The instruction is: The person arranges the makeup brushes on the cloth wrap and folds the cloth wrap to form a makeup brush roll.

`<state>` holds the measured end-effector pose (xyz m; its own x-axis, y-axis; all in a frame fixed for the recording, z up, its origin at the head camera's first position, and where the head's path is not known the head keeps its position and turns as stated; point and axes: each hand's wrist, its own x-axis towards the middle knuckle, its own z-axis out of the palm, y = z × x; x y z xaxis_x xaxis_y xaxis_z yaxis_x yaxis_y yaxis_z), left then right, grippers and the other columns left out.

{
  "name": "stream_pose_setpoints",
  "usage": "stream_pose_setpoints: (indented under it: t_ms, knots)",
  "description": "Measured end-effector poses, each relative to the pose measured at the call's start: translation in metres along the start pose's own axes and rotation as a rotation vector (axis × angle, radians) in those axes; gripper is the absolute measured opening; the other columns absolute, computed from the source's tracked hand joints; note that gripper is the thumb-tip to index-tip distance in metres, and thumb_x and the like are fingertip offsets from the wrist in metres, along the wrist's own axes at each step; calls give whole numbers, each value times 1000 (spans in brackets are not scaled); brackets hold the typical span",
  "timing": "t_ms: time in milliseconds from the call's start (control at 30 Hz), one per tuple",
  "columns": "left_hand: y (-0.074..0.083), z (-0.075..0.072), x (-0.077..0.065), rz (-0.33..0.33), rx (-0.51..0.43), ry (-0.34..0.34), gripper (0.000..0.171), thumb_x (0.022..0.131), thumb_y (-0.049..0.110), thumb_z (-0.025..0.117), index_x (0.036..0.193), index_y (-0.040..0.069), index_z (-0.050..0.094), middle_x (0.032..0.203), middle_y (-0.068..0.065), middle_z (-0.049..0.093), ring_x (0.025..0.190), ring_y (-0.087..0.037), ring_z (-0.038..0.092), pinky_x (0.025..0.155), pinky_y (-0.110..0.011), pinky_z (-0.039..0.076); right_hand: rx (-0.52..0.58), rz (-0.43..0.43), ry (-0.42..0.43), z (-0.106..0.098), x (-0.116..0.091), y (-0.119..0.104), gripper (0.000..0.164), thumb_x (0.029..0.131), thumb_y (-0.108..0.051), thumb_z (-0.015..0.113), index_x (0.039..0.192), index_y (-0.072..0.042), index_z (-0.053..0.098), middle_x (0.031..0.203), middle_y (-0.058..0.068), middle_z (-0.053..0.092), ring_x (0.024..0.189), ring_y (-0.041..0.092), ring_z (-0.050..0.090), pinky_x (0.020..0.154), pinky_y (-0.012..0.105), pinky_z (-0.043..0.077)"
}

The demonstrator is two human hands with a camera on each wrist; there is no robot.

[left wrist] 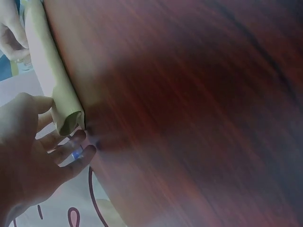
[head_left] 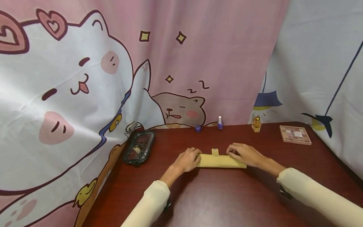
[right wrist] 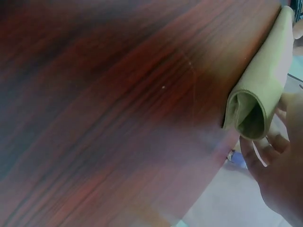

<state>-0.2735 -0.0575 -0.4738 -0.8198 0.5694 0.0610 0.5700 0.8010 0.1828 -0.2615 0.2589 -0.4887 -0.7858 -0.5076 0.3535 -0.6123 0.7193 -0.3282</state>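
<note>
A yellow roll-up pouch lies rolled into a long tube across the middle of the dark red wooden table. Its short snap tab sticks out on the far side. My left hand holds the left end, thumb against the roll and fingers round behind it. At the other end, my right hand grips the roll from the far side, its fingers curled beside the open end. Layers of the rolled material show in that opening in the right wrist view.
A black-edged clear bag with small items lies at the left. Along the back stand a small purple jar, a purple nail polish bottle and a golden perfume bottle. A makeup palette lies back right. Printed cloth hangs behind.
</note>
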Motion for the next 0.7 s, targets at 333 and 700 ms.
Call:
stream_pose_setpoints:
  t_ms: [333,700]
  knots:
    - [4,-6,12,-7,7,-3,27,107,30,57,128,21,71,127,1,67,121,-21,60,94,-42,55,30,49,-1,16,10,-15,10,101,-35,70,104,-27,74,96,-17,68,88,1,65,76,35,56]
    - [18,-4,55,-61,-124,-41,28,104,28,64,129,21,73,118,2,70,114,-14,65,93,-37,54,227,42,-13,25,15,-23,19,99,-30,74,111,-16,77,104,-9,76,97,11,73,81,36,59]
